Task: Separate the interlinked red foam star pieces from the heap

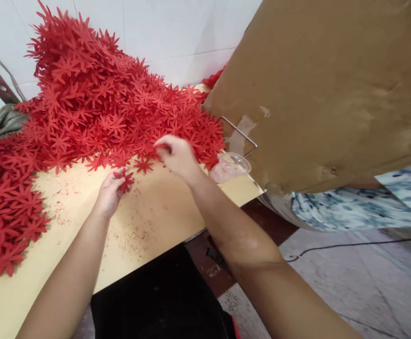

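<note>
My left hand [111, 189] is closed on a red flower-shaped cutout [124, 181], its thin petals spreading past the fingertips, just above the table. My right hand [177, 157] is at the front edge of a large pile of similar red cutouts [95, 103]. Its fingers are curled together and smeared by motion. Something red and dark shows at those fingertips, too blurred to name. Between the two hands a single red cutout [143, 165] lies at the edge of the pile.
Red crumbs [138, 240] are scattered over the pale tabletop [170, 207]. A clear plastic tub [230, 167] stands at the right edge by a bent metal wire [241, 132]. A big brown board [325, 84] blocks the right side. Grey cloth [4, 121] lies far left.
</note>
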A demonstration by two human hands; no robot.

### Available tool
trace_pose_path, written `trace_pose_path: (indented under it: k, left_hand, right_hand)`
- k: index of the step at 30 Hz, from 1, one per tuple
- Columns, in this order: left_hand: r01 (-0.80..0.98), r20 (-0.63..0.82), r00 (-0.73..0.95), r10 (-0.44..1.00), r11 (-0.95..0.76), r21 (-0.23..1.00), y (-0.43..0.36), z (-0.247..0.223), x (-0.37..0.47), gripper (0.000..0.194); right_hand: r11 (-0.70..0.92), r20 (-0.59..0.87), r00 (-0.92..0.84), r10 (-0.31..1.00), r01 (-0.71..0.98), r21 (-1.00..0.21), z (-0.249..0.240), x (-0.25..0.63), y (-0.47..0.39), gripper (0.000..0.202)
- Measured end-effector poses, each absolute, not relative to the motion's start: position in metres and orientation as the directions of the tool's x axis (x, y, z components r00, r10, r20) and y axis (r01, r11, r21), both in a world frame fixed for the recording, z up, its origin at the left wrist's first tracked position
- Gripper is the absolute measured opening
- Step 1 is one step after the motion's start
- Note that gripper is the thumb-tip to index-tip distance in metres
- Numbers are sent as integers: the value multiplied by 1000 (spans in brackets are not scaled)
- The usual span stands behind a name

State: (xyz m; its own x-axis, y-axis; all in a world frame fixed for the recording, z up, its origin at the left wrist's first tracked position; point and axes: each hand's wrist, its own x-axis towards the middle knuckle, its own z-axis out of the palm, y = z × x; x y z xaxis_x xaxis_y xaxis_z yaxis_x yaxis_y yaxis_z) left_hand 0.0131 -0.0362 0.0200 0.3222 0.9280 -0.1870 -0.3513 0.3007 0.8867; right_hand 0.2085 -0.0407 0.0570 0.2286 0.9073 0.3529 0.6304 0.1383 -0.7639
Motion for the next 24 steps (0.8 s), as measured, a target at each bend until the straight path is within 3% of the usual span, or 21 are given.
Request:
trace_pose_path:
  k: [2, 5, 7, 10, 12, 14, 19, 24]
  left_hand:
    - [-298, -196, 338, 920, 302, 906, -36, 18, 14, 25]
    - [-249, -179, 346, 921, 275, 929, -37, 14, 19, 19]
    - [-243, -172, 335, 926, 261, 934, -37, 12, 22, 15]
    - [-227, -152, 328, 932, 234, 945, -38, 12, 25, 21]
    - [-204, -129, 321, 938, 202, 958, -38, 12, 25, 26]
    - [-181, -120, 307, 944, 181, 967, -39, 13, 24, 32]
    - [-233, -113, 368, 923, 210, 950, -40, 15, 18, 38]
    - [-216, -117, 459, 881, 238, 947, -37, 15, 15, 31]
  right_hand:
    - [36, 478, 367, 798, 763, -646, 64, 242, -32, 28]
    - [-199, 490, 490, 721, 823, -532, 68, 272, -25, 43]
    - [-130, 499, 410, 763, 855, -503, 66, 266, -28, 48]
    - [157, 421, 159, 893, 767, -622, 60, 225, -42, 29]
    - [229, 261, -36, 965, 607, -761, 55, 191, -52, 27]
    - [234, 183, -147, 972, 549, -802, 51, 167, -57, 24]
    - [193, 161, -112, 981, 415, -889, 50, 164, -52, 11]
    - [133, 147, 13, 989, 359, -924, 54, 179, -52, 11]
